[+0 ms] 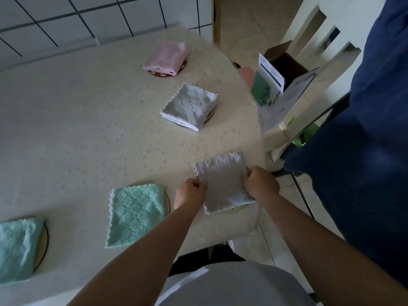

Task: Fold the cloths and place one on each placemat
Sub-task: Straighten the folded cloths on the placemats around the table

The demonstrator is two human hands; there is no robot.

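Mint cloth [16, 248] folded on a round placemat [43, 246] at far left edge of bench [77, 129]. Second mint cloth [135, 215] just left of left hand [191, 193]. Left fingers [196, 184] curled, pinching left edge of grey-white cloth [223, 184]; right hand [260, 183] grips its right edge. Beyond the fingers: grey cloth [189, 107], then pink cloth [165, 58], each on a mat.

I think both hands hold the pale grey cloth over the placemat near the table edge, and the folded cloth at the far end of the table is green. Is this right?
Not quite. The far folded cloth is pink, not green, as the head view shows. The rest stands: the left hand and right hand hold the pale grey cloth over a placemat near the table edge.
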